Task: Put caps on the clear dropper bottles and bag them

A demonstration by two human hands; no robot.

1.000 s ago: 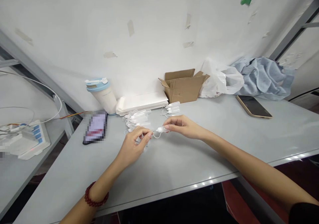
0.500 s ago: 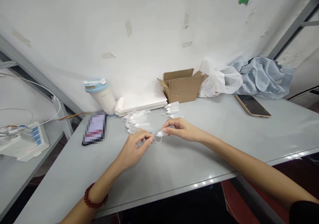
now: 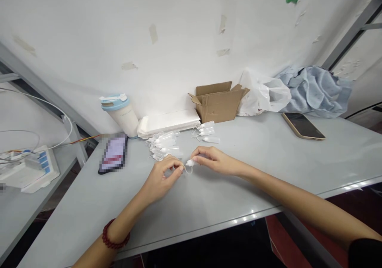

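My right hand (image 3: 212,160) pinches a small white plastic dropper bottle (image 3: 190,163) by its body, just above the grey table (image 3: 227,188). A thin white loop hangs from the bottle's tip, and my left hand (image 3: 162,177) pinches its end with thumb and forefinger. The two hands nearly meet at the bottle's tip. Behind my left hand lies a loose pile of the same small bottles (image 3: 163,144). A second small group of bottles (image 3: 206,132) lies behind my right hand.
A blue-lidded cup (image 3: 119,115), a stack of white sheets (image 3: 168,121), an open cardboard box (image 3: 217,101), a white plastic bag (image 3: 262,93) and blue cloth (image 3: 316,91) line the wall. Two phones lie flat, one left (image 3: 113,153), one right (image 3: 303,126). A power strip (image 3: 28,168) sits on the left shelf.
Both hands have come slightly closer together and lower toward the table, still holding the bottle and its loop. One bottle now lies uncovered behind my right hand.
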